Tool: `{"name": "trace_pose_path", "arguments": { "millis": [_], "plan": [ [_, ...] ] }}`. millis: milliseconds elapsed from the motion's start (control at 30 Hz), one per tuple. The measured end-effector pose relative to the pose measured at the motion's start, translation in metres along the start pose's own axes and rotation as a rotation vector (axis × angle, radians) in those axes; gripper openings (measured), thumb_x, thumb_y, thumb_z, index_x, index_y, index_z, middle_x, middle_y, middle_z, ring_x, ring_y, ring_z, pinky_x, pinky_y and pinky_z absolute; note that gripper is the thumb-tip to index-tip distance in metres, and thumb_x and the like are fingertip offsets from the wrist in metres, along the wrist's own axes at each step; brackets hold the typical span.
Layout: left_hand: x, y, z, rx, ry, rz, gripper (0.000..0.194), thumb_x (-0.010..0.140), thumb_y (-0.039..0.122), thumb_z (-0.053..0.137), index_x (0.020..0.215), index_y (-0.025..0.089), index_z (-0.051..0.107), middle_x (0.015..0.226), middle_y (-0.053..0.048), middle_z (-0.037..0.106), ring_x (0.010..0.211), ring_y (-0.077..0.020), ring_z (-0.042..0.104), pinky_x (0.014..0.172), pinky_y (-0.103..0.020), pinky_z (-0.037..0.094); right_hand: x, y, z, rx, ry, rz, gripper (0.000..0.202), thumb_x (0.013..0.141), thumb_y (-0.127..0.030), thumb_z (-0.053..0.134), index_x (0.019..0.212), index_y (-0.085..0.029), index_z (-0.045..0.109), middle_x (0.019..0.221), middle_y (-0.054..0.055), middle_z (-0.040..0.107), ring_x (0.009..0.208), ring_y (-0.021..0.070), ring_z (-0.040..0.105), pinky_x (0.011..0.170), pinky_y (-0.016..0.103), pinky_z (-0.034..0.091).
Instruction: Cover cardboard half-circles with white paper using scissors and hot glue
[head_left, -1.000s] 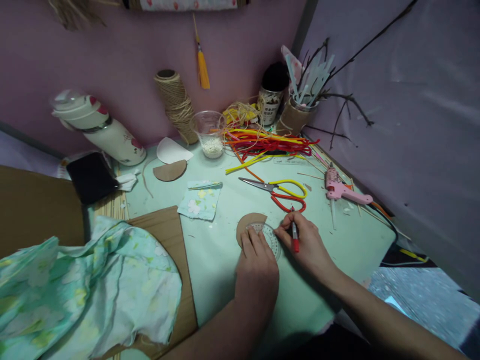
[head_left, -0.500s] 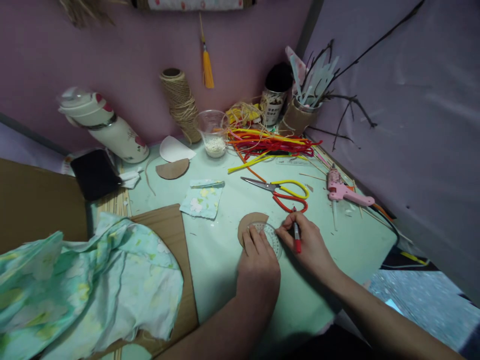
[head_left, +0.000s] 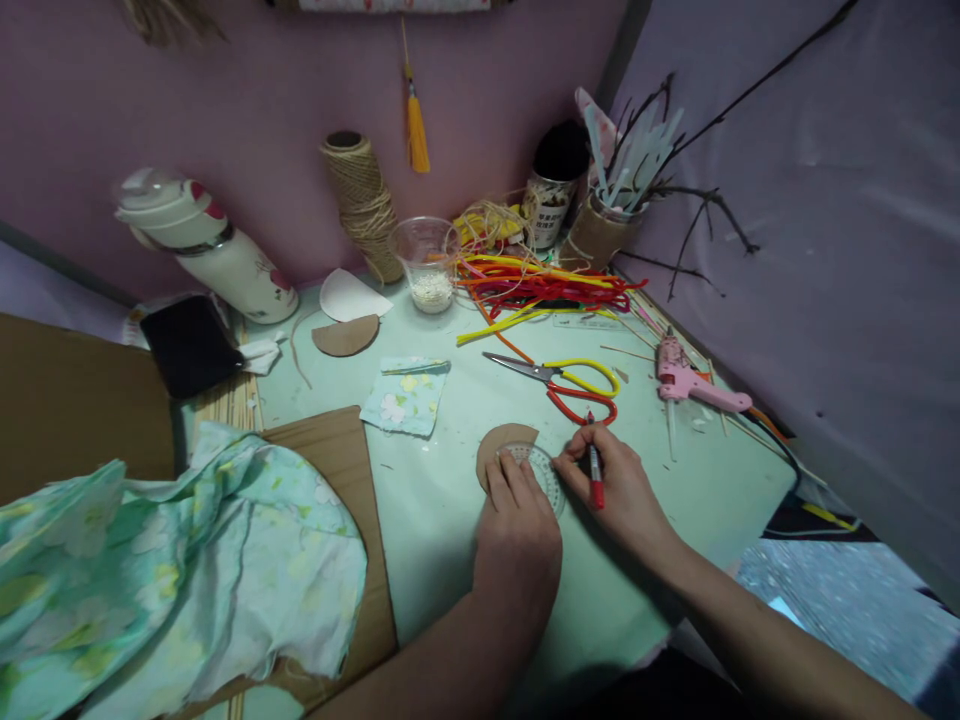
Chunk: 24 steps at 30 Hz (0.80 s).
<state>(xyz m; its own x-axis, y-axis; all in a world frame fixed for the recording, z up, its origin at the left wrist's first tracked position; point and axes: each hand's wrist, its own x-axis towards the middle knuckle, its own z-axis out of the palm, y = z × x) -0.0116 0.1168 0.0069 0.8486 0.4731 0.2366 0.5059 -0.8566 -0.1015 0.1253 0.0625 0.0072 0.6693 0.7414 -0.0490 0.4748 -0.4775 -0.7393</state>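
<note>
On the pale tabletop (head_left: 435, 520), left hand (head_left: 517, 530) outstretched palm-down on a protractor (head_left: 550, 478), right hand (head_left: 617, 475) curled around a marker (head_left: 596, 485)

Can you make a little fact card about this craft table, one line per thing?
Table: pale green
Left grip: touching a clear protractor that partly overlaps a cardboard piece
Right grip: holding a red-ended marker
Scissors: yellow and red handles
Glue gun: pink, lying at right
Cup: clear, white bits inside

Your left hand (head_left: 519, 535) and right hand (head_left: 613, 482) are bare, like both forearms (head_left: 731, 595); dark clothing (head_left: 637, 692) shows between them.
</note>
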Motion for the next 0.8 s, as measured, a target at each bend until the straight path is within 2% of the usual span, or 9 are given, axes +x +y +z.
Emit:
{"name": "trace_pose_path", "arguments": {
  "millis": [100, 333, 667, 800],
  "plan": [
    [0.0002, 0.0002, -0.0002, 0.004, -0.013, -0.014, 0.039, 0.082, 0.004, 0.050, 0.118, 0.000, 0.065, 0.118, -0.029, 0.065, 0.104, -0.0351, 0.068, 0.068, -0.033, 0.061, 0.0000, 0.0000, 0.0000, -0.001, -0.001, -0.007, 0.013, 0.080, -0.031, 0.060, 0.079, -0.024, 0.049, 0.079, 0.001, 0.063, 0.076, 0.0207, 0.060, 0.069, 0.032, 0.044],
    [0.0005, 0.0002, -0.0003, -0.015, -0.019, -0.002, 0.038, 0.082, 0.005, 0.053, 0.118, -0.002, 0.065, 0.117, -0.028, 0.066, 0.105, -0.0347, 0.067, 0.079, -0.037, 0.059, -0.0006, -0.0015, -0.0023, 0.008, 0.006, -0.011, 0.012, 0.082, -0.031, 0.058, 0.080, -0.024, 0.049, 0.080, 0.002, 0.062, 0.077, 0.0208, 0.059, 0.070, 0.033, 0.044],
    [-0.0010, 0.0026, 0.0007, -0.029, -0.048, -0.037, 0.040, 0.082, 0.005, 0.053, 0.120, 0.001, 0.064, 0.120, -0.027, 0.065, 0.108, -0.0353, 0.066, 0.072, -0.035, 0.061, -0.0043, 0.0055, -0.0051, -0.011, 0.022, -0.057, 0.012, 0.085, -0.032, 0.058, 0.083, -0.023, 0.051, 0.084, 0.005, 0.063, 0.081, 0.0230, 0.059, 0.072, 0.035, 0.045],
    [-0.0003, 0.0011, -0.0003, -0.020, -0.045, -0.023, 0.040, 0.082, 0.006, 0.052, 0.120, 0.001, 0.065, 0.120, -0.027, 0.065, 0.108, -0.0345, 0.066, 0.077, -0.036, 0.060, -0.0045, 0.0067, -0.0036, -0.002, 0.016, -0.075, 0.012, 0.086, -0.032, 0.058, 0.084, -0.023, 0.050, 0.084, 0.005, 0.063, 0.081, 0.0233, 0.060, 0.072, 0.036, 0.045]
  ]
}}
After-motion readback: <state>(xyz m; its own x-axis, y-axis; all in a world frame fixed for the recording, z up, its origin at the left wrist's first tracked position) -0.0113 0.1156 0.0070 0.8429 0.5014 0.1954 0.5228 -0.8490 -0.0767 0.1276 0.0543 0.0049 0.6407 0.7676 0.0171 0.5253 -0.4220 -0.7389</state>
